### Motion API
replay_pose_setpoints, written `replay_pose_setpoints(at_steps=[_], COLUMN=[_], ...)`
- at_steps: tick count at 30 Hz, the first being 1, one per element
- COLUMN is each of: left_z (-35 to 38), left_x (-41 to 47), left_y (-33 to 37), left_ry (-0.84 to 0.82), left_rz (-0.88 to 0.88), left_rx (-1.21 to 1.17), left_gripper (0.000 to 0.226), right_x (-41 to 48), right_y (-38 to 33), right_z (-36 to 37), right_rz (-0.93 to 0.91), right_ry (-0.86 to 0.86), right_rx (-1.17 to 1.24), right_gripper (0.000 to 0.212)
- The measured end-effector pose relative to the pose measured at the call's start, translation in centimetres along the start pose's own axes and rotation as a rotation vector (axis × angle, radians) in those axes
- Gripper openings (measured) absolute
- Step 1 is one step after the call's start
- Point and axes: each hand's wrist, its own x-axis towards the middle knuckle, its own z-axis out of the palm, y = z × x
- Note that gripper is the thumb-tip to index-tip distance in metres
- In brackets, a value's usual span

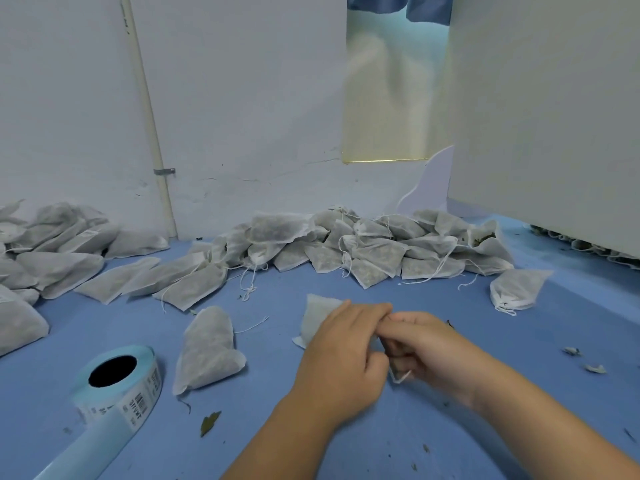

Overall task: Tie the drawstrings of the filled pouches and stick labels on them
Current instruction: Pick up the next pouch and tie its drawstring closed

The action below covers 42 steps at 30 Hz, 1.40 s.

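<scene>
A white filled pouch (317,317) lies on the blue surface under my two hands, mostly hidden by them. My left hand (343,355) covers its near end with curled fingers. My right hand (426,344) meets it from the right and pinches the pouch's white drawstring (401,375), a loop of which shows below the fingers. Another filled pouch (206,351) lies to the left. A roll of barcode labels (119,382) on blue backing stands at the lower left.
A long heap of filled pouches (346,251) with loose strings runs along the back wall. More pouches (52,244) are piled at the left. One tied pouch (516,289) lies apart at the right. A white box (554,116) stands at the right. Leaf bits litter the surface.
</scene>
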Motion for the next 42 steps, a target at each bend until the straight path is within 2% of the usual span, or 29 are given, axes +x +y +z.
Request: replay_pose_setpoints(at_steps=[2, 5, 10, 12, 17, 23, 26, 29, 33, 36, 40, 42], left_z=[-0.2, -0.2, -0.2, 0.0, -1.1, -3.1, -4.1, -4.9, -4.7, -4.5, -4.5, -4.5], left_x=[-0.1, -0.1, 0.2, 0.3, 0.9, 2.4, 3.0, 3.2, 3.1, 3.1, 3.2, 3.2], left_y=[0.4, 0.4, 0.6, 1.0, 0.9, 1.9, 2.5, 2.8, 3.2, 3.2, 3.1, 2.9], left_ry=[-0.075, -0.115, 0.003, 0.014, -0.006, -0.159, -0.223, -0.284, -0.284, -0.278, -0.221, -0.195], left_rz=[-0.083, -0.123, -0.190, -0.192, -0.310, -0.553, -0.540, -0.499, -0.548, -0.565, -0.573, -0.569], left_rx=[-0.072, -0.094, -0.144, -0.173, -0.285, -0.609, -0.765, -0.815, -0.921, -0.994, -1.076, -1.106], left_gripper=[0.064, 0.060, 0.037, 0.029, 0.013, 0.021, 0.020, 0.021, 0.021, 0.021, 0.021, 0.026], right_x=[0.1, 0.1, 0.0, 0.0, -0.2, -0.2, -0.2, -0.2, 0.0, 0.0, -0.1, 0.0], right_y=[0.0, -0.1, -0.9, -0.9, -0.8, -0.9, -1.0, -0.9, -0.4, -0.3, -0.6, -0.5], right_z=[0.2, 0.2, -0.8, -1.0, -1.6, -2.4, -2.2, -2.1, -1.8, -1.9, -1.8, -1.8], right_rz=[-0.011, 0.000, -0.055, -0.085, -0.062, -0.077, -0.115, -0.115, -0.087, -0.078, -0.075, -0.071], right_ry=[-0.010, -0.009, 0.058, 0.072, -0.006, -0.067, -0.062, -0.014, 0.067, 0.070, 0.037, 0.057], right_rx=[0.058, 0.088, 0.330, 0.348, 0.383, 0.463, 0.455, 0.420, 0.297, 0.291, 0.319, 0.321], right_gripper=[0.046, 0.049, 0.048, 0.047, 0.025, 0.014, 0.010, 0.009, 0.013, 0.018, 0.008, 0.013])
